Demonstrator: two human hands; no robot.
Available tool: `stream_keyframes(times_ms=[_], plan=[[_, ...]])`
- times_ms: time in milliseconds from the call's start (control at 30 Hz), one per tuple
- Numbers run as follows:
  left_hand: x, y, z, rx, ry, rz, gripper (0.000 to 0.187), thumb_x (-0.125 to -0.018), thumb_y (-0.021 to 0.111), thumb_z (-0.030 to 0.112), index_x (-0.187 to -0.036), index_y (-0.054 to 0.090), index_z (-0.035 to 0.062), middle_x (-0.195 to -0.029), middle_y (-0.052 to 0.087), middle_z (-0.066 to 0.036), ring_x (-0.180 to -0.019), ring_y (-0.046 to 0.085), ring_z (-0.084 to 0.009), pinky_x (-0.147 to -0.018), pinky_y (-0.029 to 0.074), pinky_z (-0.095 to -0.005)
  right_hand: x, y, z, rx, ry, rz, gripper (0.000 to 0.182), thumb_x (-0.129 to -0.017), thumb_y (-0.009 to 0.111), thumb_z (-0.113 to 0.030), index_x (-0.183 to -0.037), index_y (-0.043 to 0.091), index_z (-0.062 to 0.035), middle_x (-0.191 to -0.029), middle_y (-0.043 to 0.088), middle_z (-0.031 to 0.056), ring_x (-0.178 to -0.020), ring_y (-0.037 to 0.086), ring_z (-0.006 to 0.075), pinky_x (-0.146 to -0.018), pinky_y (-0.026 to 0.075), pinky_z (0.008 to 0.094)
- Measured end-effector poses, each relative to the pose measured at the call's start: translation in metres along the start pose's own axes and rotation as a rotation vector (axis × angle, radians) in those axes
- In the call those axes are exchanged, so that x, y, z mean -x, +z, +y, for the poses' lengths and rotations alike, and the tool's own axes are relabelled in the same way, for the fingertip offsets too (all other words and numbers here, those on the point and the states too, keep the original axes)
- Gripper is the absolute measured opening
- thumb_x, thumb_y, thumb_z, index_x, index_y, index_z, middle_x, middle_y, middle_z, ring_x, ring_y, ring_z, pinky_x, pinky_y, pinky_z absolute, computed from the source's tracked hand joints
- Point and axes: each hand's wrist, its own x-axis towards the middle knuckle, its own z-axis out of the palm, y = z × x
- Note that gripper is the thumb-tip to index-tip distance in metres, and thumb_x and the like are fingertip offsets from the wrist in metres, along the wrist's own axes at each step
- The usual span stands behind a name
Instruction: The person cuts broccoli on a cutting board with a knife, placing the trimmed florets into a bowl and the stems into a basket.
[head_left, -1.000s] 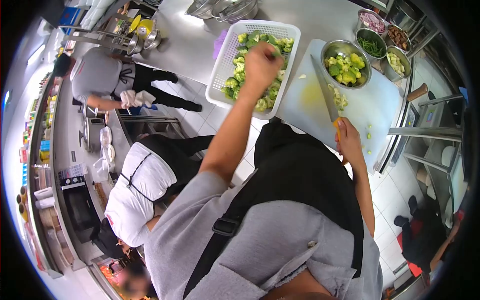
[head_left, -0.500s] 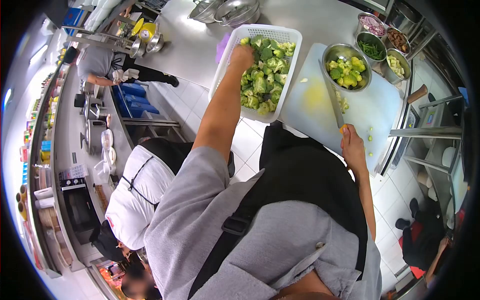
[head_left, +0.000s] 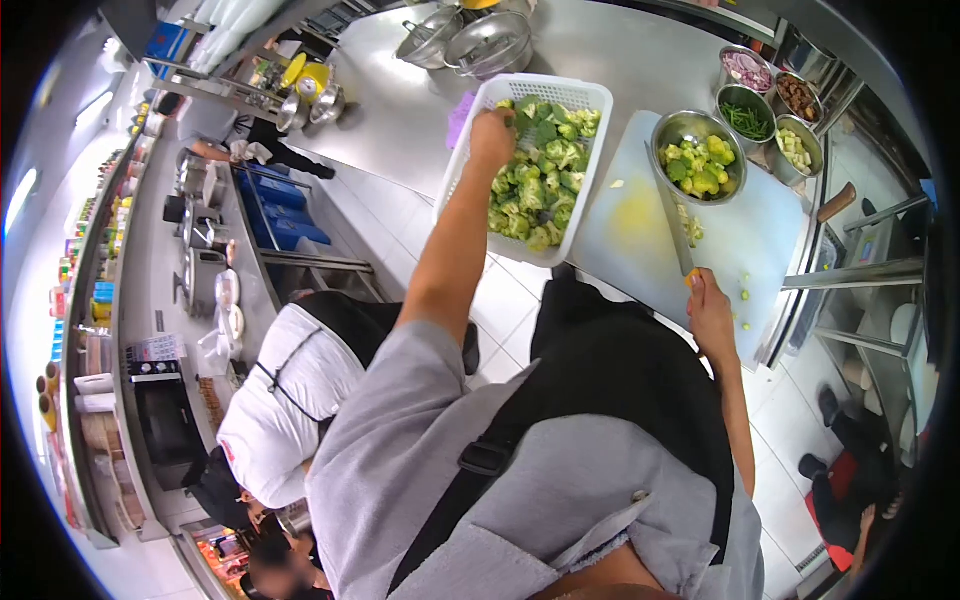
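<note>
My left hand (head_left: 492, 138) is inside the left side of a white perforated basket (head_left: 605, 118), its fingers curled down at the broccoli florets (head_left: 540, 185); what they hold is hidden. My right hand (head_left: 711, 310) grips the orange handle of a long knife (head_left: 671, 225). The blade lies over a pale cutting board (head_left: 620, 225) that has a yellow-green stain and small scraps (head_left: 691, 228). Its upper part runs along the left side of a steel bowl (head_left: 738, 184) of yellow-green florets (head_left: 702, 165), which stands on the board.
Steel containers of sliced onion (head_left: 747, 70), green pieces (head_left: 746, 120), brown pieces (head_left: 798, 96) and pale cubes (head_left: 795, 150) stand at the upper right. Steel colanders (head_left: 488, 44) and a purple cloth (head_left: 462, 118) are beyond the basket. A co-worker in white (head_left: 285, 400) bends at the left.
The whole view has shifted, so the basket, board and bowl appear slightly lower. My left hand stays in the basket, my right hand on the knife. The co-worker at the upper left has shifted slightly.
</note>
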Motion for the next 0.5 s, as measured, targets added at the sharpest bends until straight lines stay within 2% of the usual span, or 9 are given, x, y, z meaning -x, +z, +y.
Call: stream_keyframes(times_ms=[33, 133, 233, 367, 467, 500], plan=[[-0.001, -0.012, -0.005, 0.138, -0.029, -0.002, 0.043, -0.088, 0.076, 0.006, -0.131, 0.073, 0.0078, -0.113, 0.073, -0.02, -0.101, 0.071, -0.0369, -0.091, 0.06, -0.0449, 0.001, 0.0, -0.002, 0.011, 0.01, 0.003, 0.032, -0.116, 0.046, -0.029, -0.126, 0.06, -0.0028, -0.093, 0.07, 0.029, -0.087, 0.068, 0.0511, -0.077, 0.051, 0.0546], [0.031, -0.035, 0.005, 1.421, -0.382, 0.067, 0.058, -0.091, 0.067, 0.0, -0.148, 0.059, 0.0097, -0.114, 0.071, -0.014, -0.096, 0.069, -0.0285, -0.083, 0.061, -0.0377, 0.002, -0.002, -0.004, -0.021, 0.019, 0.006, 0.032, -0.116, 0.045, -0.03, -0.126, 0.06, -0.003, -0.093, 0.07, 0.0299, -0.088, 0.068, 0.0512, -0.078, 0.05, 0.055], [0.071, -0.072, 0.066, 2.067, -0.336, -0.073, 0.066, -0.094, 0.057, -0.001, -0.159, 0.046, 0.0108, -0.12, 0.066, -0.012, -0.1, 0.065, -0.0224, -0.084, 0.059, -0.0309, 0.001, -0.005, -0.01, -0.022, 0.038, -0.019, 0.033, -0.116, 0.044, -0.031, -0.125, 0.06, -0.0029, -0.092, 0.069, 0.029, -0.088, 0.068, 0.0507, -0.079, 0.05, 0.0543], [0.102, -0.064, 0.112, 2.2, -0.243, -0.26, 0.07, -0.091, 0.064, 0.009, -0.159, 0.047, 0.0102, -0.129, 0.06, -0.019, -0.11, 0.06, -0.025, -0.097, 0.055, -0.0334, -0.002, -0.002, -0.002, -0.009, 0.021, -0.012, 0.033, -0.116, 0.044, -0.031, -0.125, 0.06, -0.0027, -0.094, 0.07, 0.0277, -0.087, 0.067, 0.0505, -0.08, 0.051, 0.0531], [0.115, -0.065, 0.138, 2.305, -0.242, -0.505, 0.071, -0.09, 0.064, 0.014, -0.159, 0.047, 0.0094, -0.131, 0.059, -0.02, -0.109, 0.06, -0.026, -0.097, 0.054, -0.0345, -0.004, -0.004, -0.006, 0.006, 0.034, -0.033, 0.033, -0.116, 0.045, -0.031, -0.126, 0.06, -0.0027, -0.098, 0.071, 0.0279, -0.09, 0.068, 0.051, -0.081, 0.052, 0.0537], [0.12, -0.063, 0.146, 2.282, -0.286, -0.529, 0.072, -0.09, 0.064, 0.016, -0.16, 0.046, 0.0084, -0.132, 0.059, -0.021, -0.108, 0.059, -0.0261, -0.098, 0.053, -0.0362, -0.005, -0.004, -0.006, 0.014, 0.022, -0.03, 0.033, -0.116, 0.045, -0.031, -0.126, 0.06, -0.0027, -0.098, 0.071, 0.0281, -0.09, 0.068, 0.0511, -0.081, 0.052, 0.054]])
